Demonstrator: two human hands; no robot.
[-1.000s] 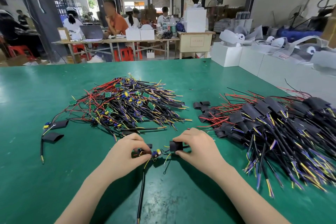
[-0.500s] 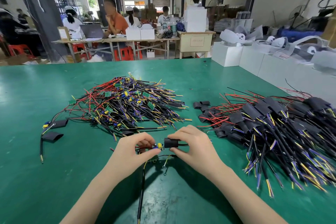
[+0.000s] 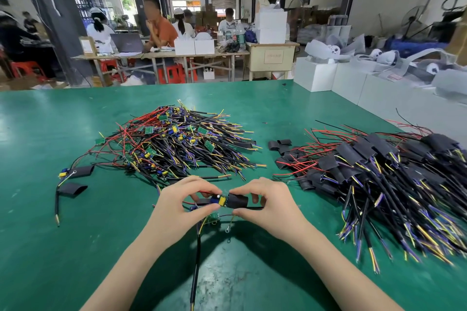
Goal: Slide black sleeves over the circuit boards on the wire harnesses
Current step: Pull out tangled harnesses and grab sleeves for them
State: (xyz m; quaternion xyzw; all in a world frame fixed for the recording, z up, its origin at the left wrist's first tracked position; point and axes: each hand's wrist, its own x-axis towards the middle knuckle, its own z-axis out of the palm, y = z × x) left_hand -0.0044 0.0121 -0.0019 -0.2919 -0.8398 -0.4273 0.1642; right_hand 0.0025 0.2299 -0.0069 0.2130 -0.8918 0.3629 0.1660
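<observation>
My left hand [image 3: 182, 206] pinches the circuit board [image 3: 219, 201] between thumb and forefinger, and my right hand [image 3: 265, 203] has its grip curled around the black sleeve [image 3: 237, 201], whose mouth sits at the board's right end. Only the board's blue and yellow parts show; the rest is behind my fingers or inside the sleeve, and I cannot tell how far in it is. A second small green board [image 3: 213, 218] and a ring terminal [image 3: 228, 230] hang just below, partly hidden under my hands. Half a second ago a gap still lay between sleeve and board; now they meet, and both hands sit slightly higher above the green tabletop [image 3: 75, 247]. The sleeve is a matte, flattened tube. A black cable [image 3: 195, 265] runs near, cut off by the frame's edge. Far left lies the tangled pile of bare harnesses [image 3: 177, 144]; to the right, the blurred pile of sleeved harnesses [image 3: 384, 174]. Two loose sleeves [image 3: 73, 188] lie at the left.
</observation>
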